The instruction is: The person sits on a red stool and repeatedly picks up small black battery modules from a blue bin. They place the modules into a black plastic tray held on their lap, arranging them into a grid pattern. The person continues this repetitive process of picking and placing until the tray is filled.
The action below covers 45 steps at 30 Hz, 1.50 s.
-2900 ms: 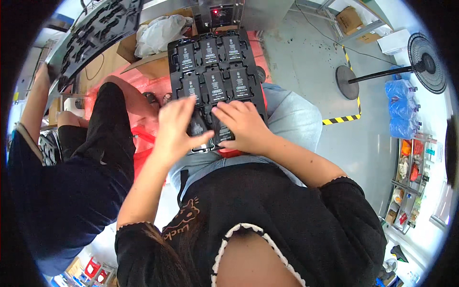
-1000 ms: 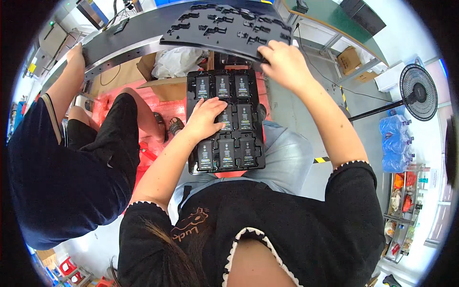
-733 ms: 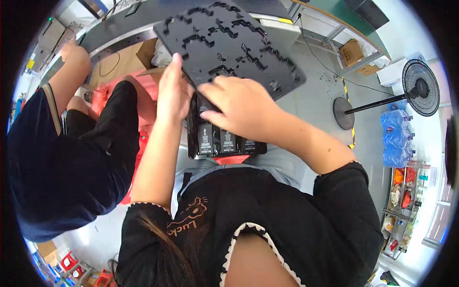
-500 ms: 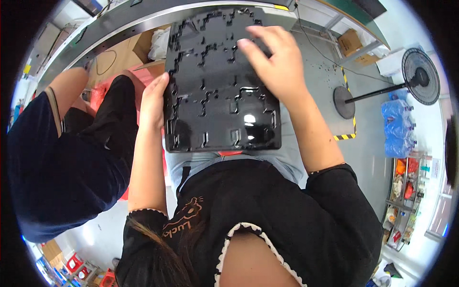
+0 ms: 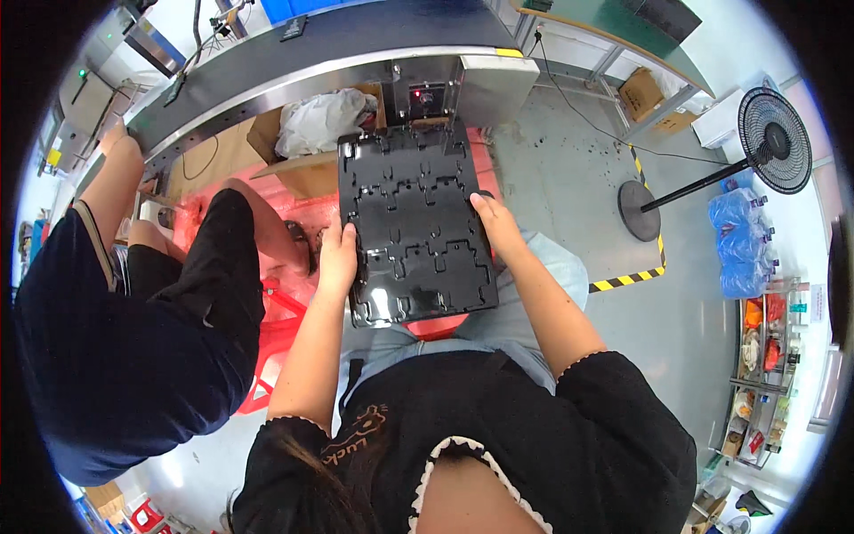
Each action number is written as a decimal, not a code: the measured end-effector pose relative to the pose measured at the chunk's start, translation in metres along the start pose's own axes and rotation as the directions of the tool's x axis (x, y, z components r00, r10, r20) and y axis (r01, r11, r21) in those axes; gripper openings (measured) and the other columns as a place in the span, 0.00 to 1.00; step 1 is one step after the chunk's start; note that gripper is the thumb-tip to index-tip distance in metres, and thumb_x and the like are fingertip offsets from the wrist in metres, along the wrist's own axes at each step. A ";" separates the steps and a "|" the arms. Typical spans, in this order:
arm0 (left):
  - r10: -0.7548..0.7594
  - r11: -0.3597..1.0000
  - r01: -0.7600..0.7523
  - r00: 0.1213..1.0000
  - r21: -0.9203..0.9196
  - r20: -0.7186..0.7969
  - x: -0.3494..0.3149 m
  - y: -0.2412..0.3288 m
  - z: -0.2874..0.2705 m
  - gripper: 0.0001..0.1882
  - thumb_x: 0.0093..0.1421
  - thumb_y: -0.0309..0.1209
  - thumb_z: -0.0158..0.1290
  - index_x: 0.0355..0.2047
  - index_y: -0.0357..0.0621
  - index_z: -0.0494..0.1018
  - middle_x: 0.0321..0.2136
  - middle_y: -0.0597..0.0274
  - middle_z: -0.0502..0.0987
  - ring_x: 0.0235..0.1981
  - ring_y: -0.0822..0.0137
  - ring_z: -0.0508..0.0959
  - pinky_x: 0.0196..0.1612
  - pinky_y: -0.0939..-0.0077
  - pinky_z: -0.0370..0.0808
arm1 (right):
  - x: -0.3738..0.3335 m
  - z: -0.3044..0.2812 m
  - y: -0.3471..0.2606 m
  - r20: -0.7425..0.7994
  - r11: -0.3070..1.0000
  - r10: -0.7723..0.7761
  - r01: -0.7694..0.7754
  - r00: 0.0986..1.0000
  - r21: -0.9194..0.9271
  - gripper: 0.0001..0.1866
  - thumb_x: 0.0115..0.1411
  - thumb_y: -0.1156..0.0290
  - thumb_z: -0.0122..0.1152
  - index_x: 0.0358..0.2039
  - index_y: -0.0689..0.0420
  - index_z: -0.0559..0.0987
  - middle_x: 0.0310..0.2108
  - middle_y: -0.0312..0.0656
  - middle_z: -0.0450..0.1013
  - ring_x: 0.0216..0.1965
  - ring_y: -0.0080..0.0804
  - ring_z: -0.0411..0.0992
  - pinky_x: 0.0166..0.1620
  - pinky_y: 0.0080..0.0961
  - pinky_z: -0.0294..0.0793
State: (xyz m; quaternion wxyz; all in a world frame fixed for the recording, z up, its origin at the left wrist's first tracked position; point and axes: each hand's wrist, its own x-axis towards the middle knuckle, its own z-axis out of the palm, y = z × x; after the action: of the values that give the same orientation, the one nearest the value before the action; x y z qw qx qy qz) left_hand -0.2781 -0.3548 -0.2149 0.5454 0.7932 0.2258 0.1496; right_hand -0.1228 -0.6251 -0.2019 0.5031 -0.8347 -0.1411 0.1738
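An empty black moulded plastic tray [image 5: 411, 227] with several shaped pockets lies flat over my lap, covering what is beneath it. My left hand [image 5: 336, 260] grips its left edge with the thumb on top. On the opposite side, my right hand [image 5: 498, 230] holds the right edge, fingers curled around the rim. A red edge [image 5: 434, 326] shows just below the tray's near side. Whether the filled tray is under it cannot be seen.
A person in dark clothes [image 5: 116, 329] sits close on my left, one arm raised to the conveyor [image 5: 294, 53]. Cardboard boxes [image 5: 294, 169] and a white bag [image 5: 320, 120] sit under it. A standing fan [image 5: 769, 151] and water bottles [image 5: 738, 245] are on the right.
My right hand took an empty black tray from the conveyor and brought it down over the filled tray on my lap. Both hands now hold its side edges.
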 end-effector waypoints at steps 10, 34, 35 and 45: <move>0.070 0.974 -0.067 0.998 0.216 -0.006 -0.015 0.037 -0.010 0.27 0.63 0.26 0.43 0.62 0.33 0.60 0.52 0.35 0.68 0.55 0.41 0.68 0.61 0.59 0.62 | 0.022 -0.031 -0.084 -0.187 0.915 -0.351 0.294 0.917 -0.277 0.17 0.59 0.65 0.64 0.45 0.63 0.79 0.40 0.47 0.76 0.43 0.38 0.75 0.45 0.30 0.73; -0.021 0.805 -0.188 0.939 0.563 0.343 0.397 0.165 -0.228 0.42 0.52 0.32 0.61 0.68 0.50 0.59 0.50 0.58 0.71 0.53 0.62 0.69 0.59 0.69 0.63 | 0.200 -0.051 -0.302 -0.116 0.736 -0.674 0.651 0.729 -0.184 0.13 0.56 0.78 0.61 0.43 0.65 0.79 0.36 0.41 0.78 0.37 0.26 0.74 0.43 0.24 0.74; -0.030 0.831 -0.187 0.925 0.524 0.378 0.406 0.150 -0.244 0.43 0.52 0.39 0.64 0.67 0.50 0.60 0.53 0.55 0.72 0.52 0.60 0.70 0.58 0.68 0.65 | 0.183 -0.042 -0.296 -0.044 0.780 -0.623 0.618 0.781 -0.098 0.14 0.57 0.77 0.61 0.44 0.64 0.79 0.38 0.42 0.78 0.40 0.28 0.74 0.45 0.25 0.73; 0.207 0.535 -0.182 0.975 0.825 0.081 0.299 0.208 -0.156 0.47 0.44 0.54 0.66 0.58 0.34 0.68 0.56 0.39 0.70 0.58 0.48 0.70 0.60 0.63 0.67 | 0.131 0.030 -0.126 0.422 0.623 -0.511 0.661 0.749 -0.418 0.15 0.57 0.70 0.63 0.46 0.52 0.81 0.49 0.40 0.75 0.50 0.41 0.72 0.54 0.35 0.70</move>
State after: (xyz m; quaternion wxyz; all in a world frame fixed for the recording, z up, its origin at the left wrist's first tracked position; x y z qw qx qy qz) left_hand -0.0579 -0.1372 0.0329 0.0860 0.9738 0.1873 0.0963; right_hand -0.0253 -0.4904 -0.1224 0.2502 -0.8170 -0.5161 0.0600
